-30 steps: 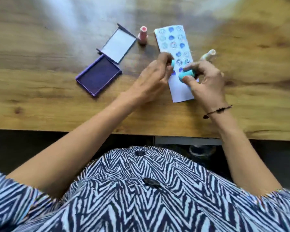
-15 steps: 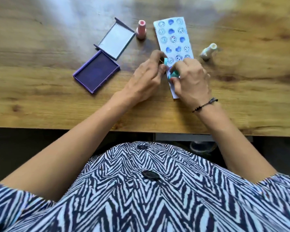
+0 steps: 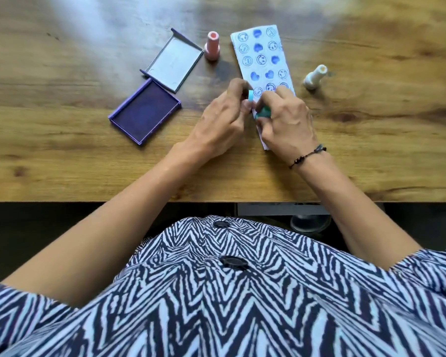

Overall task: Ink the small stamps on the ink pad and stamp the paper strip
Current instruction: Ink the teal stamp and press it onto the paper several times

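Hands grip teal stamp (over paper strip).

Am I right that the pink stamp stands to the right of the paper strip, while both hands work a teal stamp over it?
Not quite. The head view shows the pink stamp left of the paper strip, beside the lid; the white stamp is on the right. The hands do hold teal pieces.
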`<state>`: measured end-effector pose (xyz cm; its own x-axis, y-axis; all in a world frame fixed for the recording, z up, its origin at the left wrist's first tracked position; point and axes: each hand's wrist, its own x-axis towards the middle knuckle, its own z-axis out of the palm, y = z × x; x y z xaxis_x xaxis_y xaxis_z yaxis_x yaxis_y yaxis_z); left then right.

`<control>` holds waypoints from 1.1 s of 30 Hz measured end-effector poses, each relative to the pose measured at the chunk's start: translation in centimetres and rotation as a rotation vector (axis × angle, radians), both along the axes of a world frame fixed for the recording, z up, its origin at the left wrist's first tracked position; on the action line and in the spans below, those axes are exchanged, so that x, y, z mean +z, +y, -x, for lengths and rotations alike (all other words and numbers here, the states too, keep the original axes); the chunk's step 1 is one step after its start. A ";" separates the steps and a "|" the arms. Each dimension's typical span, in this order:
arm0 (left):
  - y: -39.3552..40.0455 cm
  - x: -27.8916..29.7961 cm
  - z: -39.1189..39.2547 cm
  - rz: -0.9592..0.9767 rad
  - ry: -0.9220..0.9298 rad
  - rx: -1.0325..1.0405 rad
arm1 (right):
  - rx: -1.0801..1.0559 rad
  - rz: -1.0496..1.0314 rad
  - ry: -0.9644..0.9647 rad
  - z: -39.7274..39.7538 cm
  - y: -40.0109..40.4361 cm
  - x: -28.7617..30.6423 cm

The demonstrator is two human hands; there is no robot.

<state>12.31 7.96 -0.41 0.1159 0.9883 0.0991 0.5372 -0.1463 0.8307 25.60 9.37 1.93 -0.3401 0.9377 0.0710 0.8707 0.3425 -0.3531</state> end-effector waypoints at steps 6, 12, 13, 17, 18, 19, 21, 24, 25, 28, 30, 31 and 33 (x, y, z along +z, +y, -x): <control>-0.1 0.0 0.0 -0.005 -0.002 -0.008 | -0.391 0.163 0.688 -2.5 -0.4 1.8; 0.0 0.3 0.0 0.028 -0.023 0.007 | -0.538 0.268 0.959 -3.3 -1.9 2.1; 0.0 0.4 0.1 0.038 -0.032 0.005 | -0.538 0.281 0.971 -3.1 -2.1 2.0; -0.6 1.3 0.6 0.080 -0.186 0.031 | -0.530 0.314 1.027 -2.4 -2.8 1.6; -0.7 1.4 0.8 0.092 -0.245 0.050 | -0.527 0.319 1.043 -2.4 -2.9 1.5; -0.9 1.4 1.0 0.098 -0.283 0.067 | -0.525 0.324 1.059 -2.4 -3.0 1.4; -1.3 1.5 1.3 0.103 -0.309 0.083 | -0.528 0.333 1.083 -2.5 -3.0 1.4; -1.6 1.7 1.4 0.128 -0.324 0.086 | -0.540 0.340 1.111 -2.8 -2.9 1.4; -1.8 1.7 1.4 0.136 -0.324 0.087 | -0.544 0.340 1.119 -2.9 -2.9 1.4; -2.1 1.7 1.4 0.151 -0.321 0.093 | -0.549 0.337 1.136 -3.0 -2.9 1.4; -2.3 1.6 1.3 0.147 -0.297 0.105 | -0.551 0.343 1.148 -3.1 -3.0 1.3; -2.4 1.6 1.2 0.145 -0.296 0.111 | -0.553 0.348 1.156 -3.0 -3.0 1.3; -2.6 1.7 1.0 0.148 -0.317 0.116 | -0.556 0.355 1.164 -3.0 -3.1 1.2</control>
